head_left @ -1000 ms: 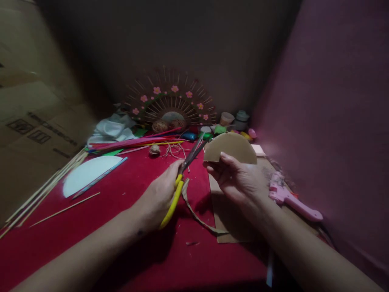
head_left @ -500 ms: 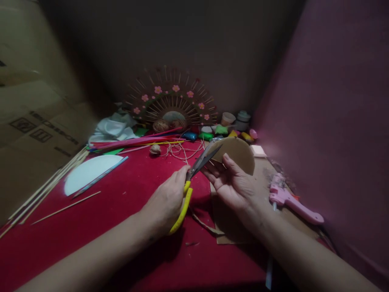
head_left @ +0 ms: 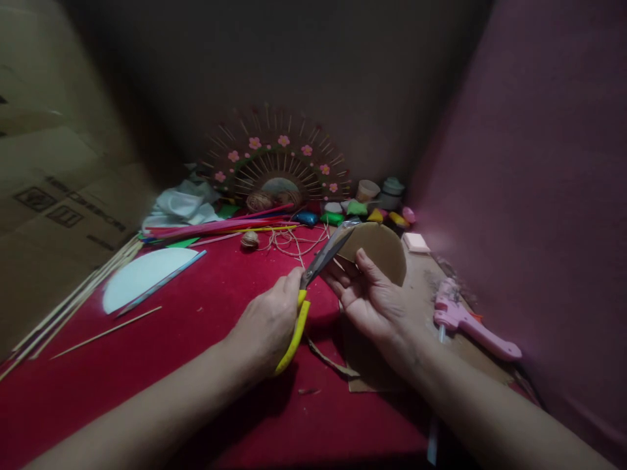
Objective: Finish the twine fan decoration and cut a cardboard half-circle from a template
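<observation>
My left hand [head_left: 267, 323] is wrapped round the yellow handles of a pair of scissors [head_left: 302, 329], whose dark blades point up and to the right. The blades meet the left edge of a round brown cardboard piece [head_left: 386, 251]. My right hand [head_left: 375, 297] holds that piece from below, thumb on its face and fingers behind it. Beneath my hands a thin curled cardboard strip [head_left: 330, 362] lies on the red cloth, beside a flat cardboard sheet [head_left: 365, 365].
A pink glue gun [head_left: 475, 326] lies at the right. White half-disc [head_left: 147, 277] and thin wooden sticks [head_left: 73, 300] are at the left. Farther back are coloured strips [head_left: 220, 228], twine [head_left: 294, 241], clay packets [head_left: 333, 219] and a flowered fan [head_left: 281, 156].
The cardboard piece and my right hand have shifted slightly left. The scissor blades look closer together at the cardboard's edge.
</observation>
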### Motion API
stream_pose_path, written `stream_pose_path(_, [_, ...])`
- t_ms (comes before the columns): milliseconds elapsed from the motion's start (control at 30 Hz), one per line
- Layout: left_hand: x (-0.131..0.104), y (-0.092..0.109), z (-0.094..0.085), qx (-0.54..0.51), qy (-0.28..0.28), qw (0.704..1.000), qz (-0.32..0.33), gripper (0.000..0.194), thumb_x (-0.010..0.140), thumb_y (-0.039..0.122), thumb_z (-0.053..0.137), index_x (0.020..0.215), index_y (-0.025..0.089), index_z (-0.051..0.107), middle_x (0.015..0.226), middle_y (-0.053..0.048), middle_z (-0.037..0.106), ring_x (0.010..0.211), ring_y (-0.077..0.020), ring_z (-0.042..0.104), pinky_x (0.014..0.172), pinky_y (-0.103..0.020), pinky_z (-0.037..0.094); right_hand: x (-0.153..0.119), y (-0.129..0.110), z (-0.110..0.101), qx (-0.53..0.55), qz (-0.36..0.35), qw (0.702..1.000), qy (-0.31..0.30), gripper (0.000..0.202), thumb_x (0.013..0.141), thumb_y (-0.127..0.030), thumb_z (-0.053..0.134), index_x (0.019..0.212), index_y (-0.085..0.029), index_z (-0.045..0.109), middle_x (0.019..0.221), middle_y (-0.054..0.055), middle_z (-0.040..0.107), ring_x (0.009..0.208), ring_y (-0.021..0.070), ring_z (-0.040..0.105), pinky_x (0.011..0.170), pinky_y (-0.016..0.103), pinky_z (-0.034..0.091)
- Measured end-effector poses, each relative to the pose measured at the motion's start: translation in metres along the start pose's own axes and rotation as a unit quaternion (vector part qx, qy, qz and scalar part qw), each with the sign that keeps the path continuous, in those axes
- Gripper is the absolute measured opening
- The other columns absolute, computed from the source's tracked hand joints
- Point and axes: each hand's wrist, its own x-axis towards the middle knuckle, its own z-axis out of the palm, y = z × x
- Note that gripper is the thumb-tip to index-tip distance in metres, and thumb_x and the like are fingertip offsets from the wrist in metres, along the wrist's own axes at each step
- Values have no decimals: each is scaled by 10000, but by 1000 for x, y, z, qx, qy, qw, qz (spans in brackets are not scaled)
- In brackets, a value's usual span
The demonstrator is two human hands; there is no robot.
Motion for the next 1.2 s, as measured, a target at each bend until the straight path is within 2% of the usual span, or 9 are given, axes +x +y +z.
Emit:
stream_pose_path(167, [-2, -3, -2, 23, -11, 1000, 3, 422, 878, 229, 324, 1283, 112, 311, 1070, -173, 567, 1008, -275, 601, 834, -413, 489, 1, 1, -2, -16, -7, 1000, -18, 80, 725, -220, 683, 782, -190, 636, 816, 58, 724, 968, 239, 648, 942, 494, 459])
stream_pose_path(333, [-3, -3, -5, 42, -29, 999, -5, 330, 889, 258, 303, 1187, 132, 369, 952, -128, 576, 756, -228, 623, 671, -351, 490, 2, 2, -2, -17, -12, 1000, -9, 75, 717, -203, 686, 773, -196, 637, 815, 51, 724, 955, 236, 651, 940, 493, 462])
stream_pose_path(467, [-3, -1, -8, 12, -49, 999, -20, 283, 896, 274, 295, 1127, 136, 383, 863, -97, 579, 655, -191, 595, 606, -305, 461, 3, 2, -3, -9, -8, 1000, -6, 50, 728, -198, 675, 758, -193, 635, 827, 53, 723, 951, 230, 652, 945, 485, 458])
stream_pose_path(633, [-3, 1, -12, 3, -65, 998, -21, 227, 894, 286, 302, 1060, 157, 386, 809, -76, 584, 622, -179, 589, 582, -281, 435, 3, 1, -3, -6, -6, 1000, 11, 60, 718, -188, 681, 735, -188, 624, 747, 41, 714, 946, 229, 654, 956, 489, 445])
stream_pose_path(1000, [-4, -3, -19, 30, -83, 996, -20, 171, 875, 299, 342, 994, 186, 390, 792, -68, 625, 604, -184, 605, 542, -256, 392, 5, -1, -6, -21, 1, 1000, 15, 43, 742, -173, 653, 731, -138, 631, 758, 108, 718, 958, 234, 654, 987, 447, 425])
stream_pose_path(1200, [-5, -2, -25, 52, -84, 995, -23, 136, 841, 245, 357, 945, 183, 419, 599, -1, 548, 476, -169, 524, 478, -247, 322, 5, -2, -5, -22, 9, 1000, 16, 52, 759, -164, 626, 716, -136, 635, 781, 114, 722, 955, 230, 657, 987, 445, 422])
